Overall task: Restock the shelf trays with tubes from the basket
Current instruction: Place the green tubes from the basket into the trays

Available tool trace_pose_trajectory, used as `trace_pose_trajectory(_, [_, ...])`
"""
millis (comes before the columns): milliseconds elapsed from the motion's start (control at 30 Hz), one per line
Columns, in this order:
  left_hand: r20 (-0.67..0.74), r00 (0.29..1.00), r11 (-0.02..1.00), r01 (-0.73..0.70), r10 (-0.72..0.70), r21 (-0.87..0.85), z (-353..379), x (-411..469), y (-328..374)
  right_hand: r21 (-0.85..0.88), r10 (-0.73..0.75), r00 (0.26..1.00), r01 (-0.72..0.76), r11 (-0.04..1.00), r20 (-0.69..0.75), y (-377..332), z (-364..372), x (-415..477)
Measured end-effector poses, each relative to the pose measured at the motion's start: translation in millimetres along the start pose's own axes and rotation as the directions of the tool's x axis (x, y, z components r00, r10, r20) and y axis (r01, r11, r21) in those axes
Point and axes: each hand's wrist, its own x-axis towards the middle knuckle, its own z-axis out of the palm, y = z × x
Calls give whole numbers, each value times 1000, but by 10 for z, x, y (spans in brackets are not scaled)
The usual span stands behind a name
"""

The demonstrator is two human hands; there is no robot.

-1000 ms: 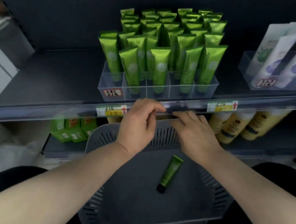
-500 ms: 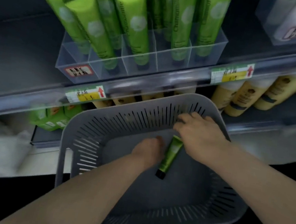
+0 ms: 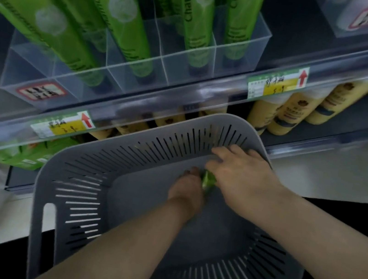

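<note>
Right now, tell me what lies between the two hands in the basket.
In the head view, a green tube sits between the left hand and right hand, close against both, over the basket floor.

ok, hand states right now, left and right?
Left hand: down at the green tube in the basket; fingers hidden, cannot tell.
Right hand: open, fingers straight against the basket wall.

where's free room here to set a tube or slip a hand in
Free: basket floor left of the left hand; the clear tray's corner cell behind the red label looks bare. Crowded: its other front cells, holding green tubes, and around the right hand.
</note>
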Motion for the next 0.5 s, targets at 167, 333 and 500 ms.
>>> trace_pose_trajectory(167, [-130,991,992,19,-35,-123,-301,-216,-278,15,4,1000,-4,1000,-20,-45,-77,94])
trace_pose_trajectory(333, [-301,953,926,-86,-31,-367,-761,-721,-478,12,-4,997,5,1000,-71,-235,-227,229])
trace_pose_trajectory(500, [-501,865,851,-260,-5,-457,-1353,-1343,-589,26,-27,981,32,999,-193,-429,-465,129])
